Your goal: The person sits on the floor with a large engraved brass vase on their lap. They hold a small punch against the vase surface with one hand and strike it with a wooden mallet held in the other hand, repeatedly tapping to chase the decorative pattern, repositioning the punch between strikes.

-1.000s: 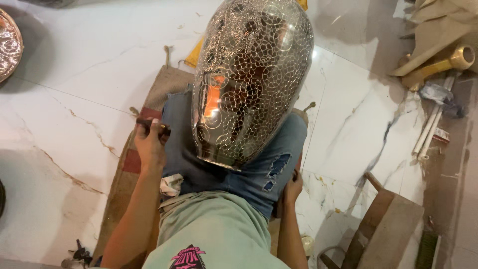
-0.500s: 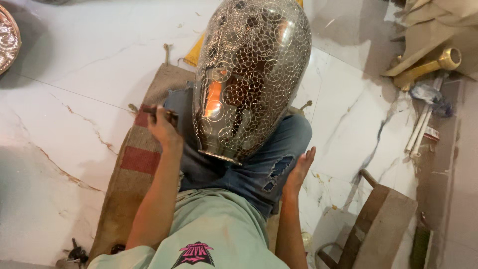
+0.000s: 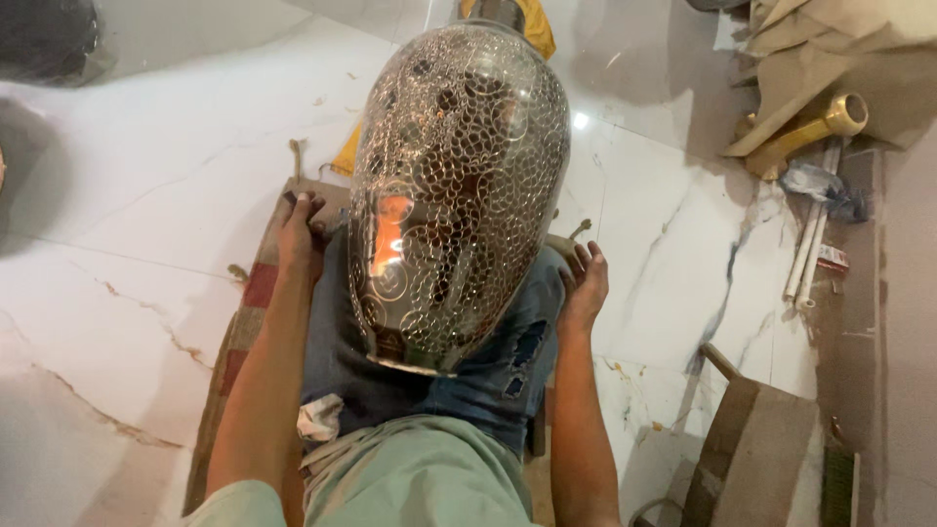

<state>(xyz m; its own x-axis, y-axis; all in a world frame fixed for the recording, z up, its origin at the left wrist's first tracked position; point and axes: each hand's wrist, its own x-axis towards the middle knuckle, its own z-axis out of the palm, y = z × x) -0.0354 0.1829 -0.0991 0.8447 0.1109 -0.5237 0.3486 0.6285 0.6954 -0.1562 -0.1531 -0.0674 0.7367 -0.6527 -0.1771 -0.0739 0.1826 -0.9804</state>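
Note:
A large silver metal vase, covered in a pattern of engraved circles, lies on my lap over blue jeans, its open mouth toward me. My left hand rests on the striped woven mat left of the vase, fingers curled around a small dark tool. My right hand is at the vase's right side beside my knee, fingers apart and holding nothing. It does not touch the vase.
White marble floor all around. A brass pipe piece, brown paper and white rods lie at the right. A cardboard box stands at the lower right. Yellow cloth shows behind the vase, a dark object at top left.
The view has tilted so the vase sits lower in frame. My left hand has moved forward along the mat. My right hand rose from behind my leg to the vase's right side.

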